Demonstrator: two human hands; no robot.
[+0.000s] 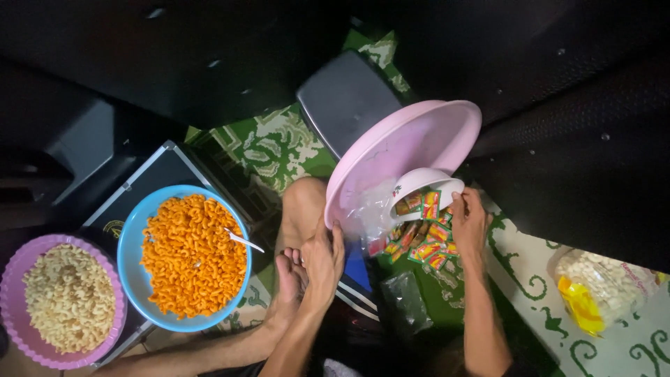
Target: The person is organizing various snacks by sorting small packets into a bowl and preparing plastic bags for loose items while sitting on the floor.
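With our left hand [324, 255] gripping the tilted pink basin [419, 143] by its rim, our right hand [469, 222], curled, should steady the white bowl [419, 183] above the sachets [422, 241].

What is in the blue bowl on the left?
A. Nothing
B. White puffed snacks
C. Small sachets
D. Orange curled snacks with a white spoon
D: the blue bowl holds orange curled snacks, and a white spoon lies on them. The pale snacks are in the purple bowl beside it, and the sachets spill from the white bowl at the right hand.
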